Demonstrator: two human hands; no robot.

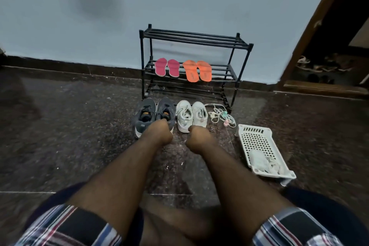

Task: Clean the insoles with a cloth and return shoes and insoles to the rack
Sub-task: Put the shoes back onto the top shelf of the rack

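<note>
Insoles (183, 70) pink and orange, on rack (239, 46)

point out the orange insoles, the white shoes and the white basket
orange insoles (196, 71): head view, where the two insoles meet, on the rack's middle shelf
white shoes (191, 116): head view, inner edges of the pair on the floor
white basket (257, 142): head view, bare perforated bottom

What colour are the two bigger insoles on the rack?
Orange. The orange insoles show best in the head view.
</note>
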